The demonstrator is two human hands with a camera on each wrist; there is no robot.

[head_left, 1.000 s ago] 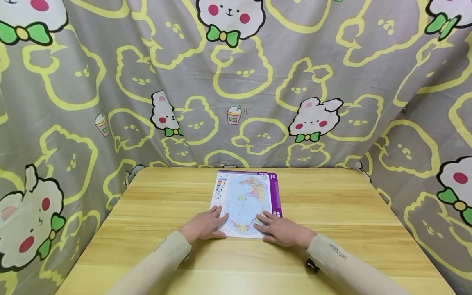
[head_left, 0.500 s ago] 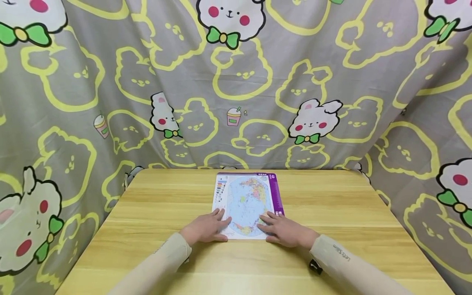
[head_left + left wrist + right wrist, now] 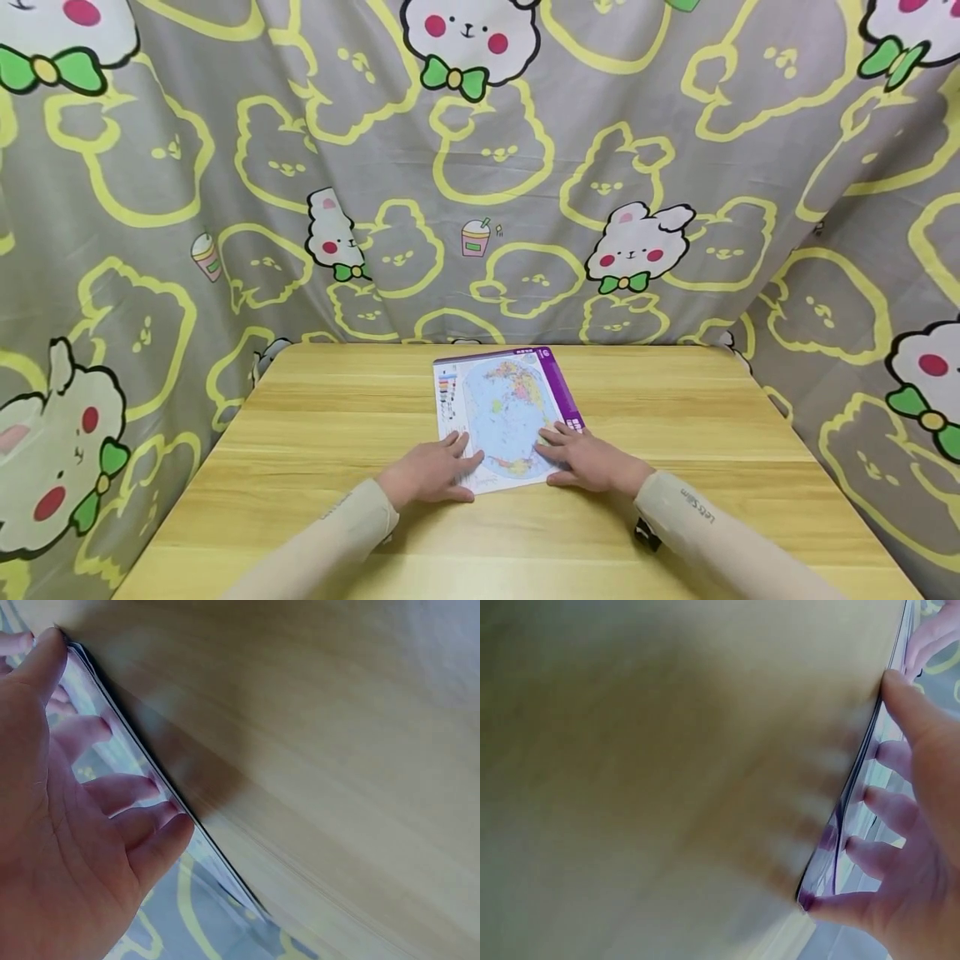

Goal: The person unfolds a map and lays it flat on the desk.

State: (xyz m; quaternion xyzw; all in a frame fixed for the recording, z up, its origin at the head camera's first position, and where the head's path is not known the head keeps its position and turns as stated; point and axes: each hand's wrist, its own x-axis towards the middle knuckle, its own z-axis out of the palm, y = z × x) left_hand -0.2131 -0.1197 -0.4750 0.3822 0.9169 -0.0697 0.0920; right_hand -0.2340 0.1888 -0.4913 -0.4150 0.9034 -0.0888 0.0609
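Map (image 3: 506, 425): one, thin, world print, purple strip down its right side; lower centre of the head view, turned slightly askew, top edge rising toward the right; lying on the tabletop (image 3: 315, 442).
Left hand (image 3: 429, 472): at the map's lower left border; fingers apart, laid on the face, thumb by the bottom edge; clamped on nothing.
Right hand (image 3: 596, 462): at the map's lower right border; fingers apart likewise, thumb by the bottom edge; clamped on nothing.
Reason for hold: probably to bear evenly on both sides, so that a thin piece moves or rests as one; spread fingers leave most of the print uncovered.
Reason for place: flat support seems apt for a thin piece; both arms reach it from the bottom of the frame.
Head view only: the full print, the colour key at the map's upper left, both sleeves, and how the map is turned.
Left wrist view only: the map's dark edge as a slanting line from upper left to lower centre, thumb tip at its upper end.
Right wrist view only: the edge as a dark double line, lowest finger at a purple corner; whether it has several layers, cannot tell.
Backdrop: curtain (image 3: 405, 312), grey, rabbit pattern, behind the tabletop.
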